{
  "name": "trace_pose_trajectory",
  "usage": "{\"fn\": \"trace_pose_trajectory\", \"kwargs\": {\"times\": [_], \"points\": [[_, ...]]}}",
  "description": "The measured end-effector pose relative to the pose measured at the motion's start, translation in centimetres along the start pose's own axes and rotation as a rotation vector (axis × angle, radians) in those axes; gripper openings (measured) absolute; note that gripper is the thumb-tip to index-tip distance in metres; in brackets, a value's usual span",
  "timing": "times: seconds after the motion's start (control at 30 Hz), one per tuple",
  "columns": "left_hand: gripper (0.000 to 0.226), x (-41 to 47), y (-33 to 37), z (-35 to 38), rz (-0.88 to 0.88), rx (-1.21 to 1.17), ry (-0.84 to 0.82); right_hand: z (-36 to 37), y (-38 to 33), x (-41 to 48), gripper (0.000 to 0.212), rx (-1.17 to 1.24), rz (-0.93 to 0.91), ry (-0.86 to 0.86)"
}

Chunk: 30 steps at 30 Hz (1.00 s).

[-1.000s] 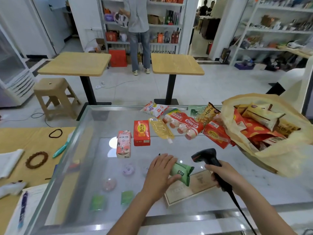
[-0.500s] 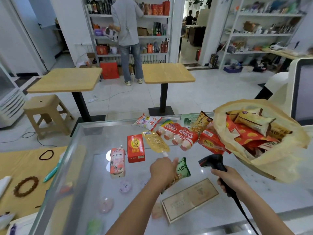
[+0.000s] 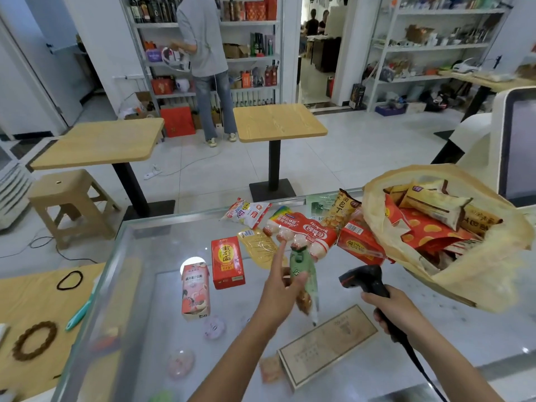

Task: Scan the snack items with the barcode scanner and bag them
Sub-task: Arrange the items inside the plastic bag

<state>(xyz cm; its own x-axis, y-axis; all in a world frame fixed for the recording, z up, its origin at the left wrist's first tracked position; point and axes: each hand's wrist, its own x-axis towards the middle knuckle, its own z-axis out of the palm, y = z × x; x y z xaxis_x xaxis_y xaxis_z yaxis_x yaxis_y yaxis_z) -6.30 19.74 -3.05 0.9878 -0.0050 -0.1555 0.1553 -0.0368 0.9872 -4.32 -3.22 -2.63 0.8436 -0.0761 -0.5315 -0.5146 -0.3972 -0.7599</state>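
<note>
– Glass counter (image 3: 150, 271), left to right: pink carton (image 3: 195, 291) and red box (image 3: 227, 262) lying on the left, then the left hand (image 3: 278, 297) holding the green packet (image 3: 301, 265) up off the counter, pinched between thumb and fingers, index finger sticking out straight. Which step is this lol?

– Scan step, I'd say. The right hand (image 3: 397, 310) wraps the scanner (image 3: 361, 278) handle, nose aimed left at the packet, near it but apart. Can't spot a barcode on the side we see, so the next move probably needs a twist of the packet till the code faces the scanner. Then it goes right, into the bag (image 3: 487, 271), which looks pretty full already.
</note>
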Motion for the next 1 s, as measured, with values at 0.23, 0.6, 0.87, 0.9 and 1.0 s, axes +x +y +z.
{"fn": "trace_pose_trajectory", "kwargs": {"times": [0.23, 0.6, 0.87, 0.9, 1.0], "points": [[0.060, -1.2, -2.6, -2.4, -0.077, -0.149, 0.070, -0.1, 0.1, 0.6, 0.017, -0.004, 0.007, -0.023], [0.083, -1.4, -4.8, -2.1, 0.418, 1.372, -0.186, -0.9, -2.4, 1.1, 0.052, 0.080, 0.162, -0.235], [0.064, 2.3, -1.7, 1.2, 0.181, 1.482, -0.109, -0.7, -3.9, -0.7, 0.086, 0.181, 0.183, -0.166], [0.065, 2.4, -1.8, 1.6, 0.153, 1.476, -0.107, -1.0, -4.3, -1.2, 0.086, 0.185, 0.172, -0.157], [0.064, 2.4, -2.3, 2.5, 0.164, 1.386, -0.053, -2.0, -5.4, -2.9, 0.087, 0.194, 0.122, -0.126]]}}
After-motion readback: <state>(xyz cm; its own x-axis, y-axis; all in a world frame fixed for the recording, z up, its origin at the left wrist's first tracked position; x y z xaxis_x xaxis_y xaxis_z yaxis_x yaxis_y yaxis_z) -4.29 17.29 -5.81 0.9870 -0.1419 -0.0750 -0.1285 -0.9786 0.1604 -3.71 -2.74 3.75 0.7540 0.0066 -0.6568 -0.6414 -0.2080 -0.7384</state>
